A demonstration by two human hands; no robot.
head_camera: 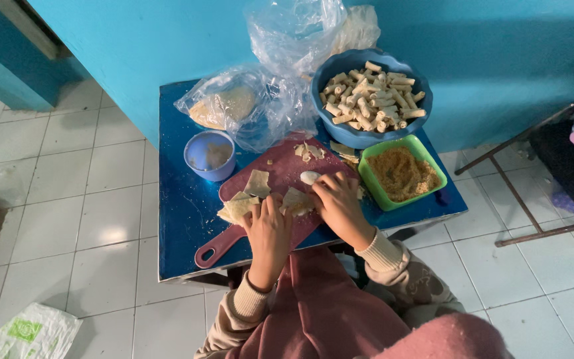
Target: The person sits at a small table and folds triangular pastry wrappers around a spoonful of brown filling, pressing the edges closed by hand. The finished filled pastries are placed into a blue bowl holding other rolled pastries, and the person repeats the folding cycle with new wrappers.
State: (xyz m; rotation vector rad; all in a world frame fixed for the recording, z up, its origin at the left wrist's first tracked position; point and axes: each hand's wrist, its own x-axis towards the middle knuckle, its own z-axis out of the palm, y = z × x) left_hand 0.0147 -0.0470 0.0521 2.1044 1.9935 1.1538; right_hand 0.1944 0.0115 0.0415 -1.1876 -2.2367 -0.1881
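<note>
A dark red cutting board [280, 174] lies on a small blue table [181, 219] with thin square pastry wrappers [258, 181] on it. My left hand [267, 229] presses on a wrapper [239, 207] at the board's near edge. My right hand [337, 203] holds a white spoon [309, 177] and rests on another wrapper [295, 198] beside the left hand. A green square bowl of crumbly brown filling [402, 174] sits right of the board. Behind it a blue bowl [369, 100] is heaped with finished small rolls.
A small blue cup [210, 155] stands at the board's left. Clear plastic bags [260, 100] with more wrappers sit at the table's back against a turquoise wall. A metal-framed chair [539, 173] stands to the right on the white tiled floor. A bag [28, 331] lies bottom left.
</note>
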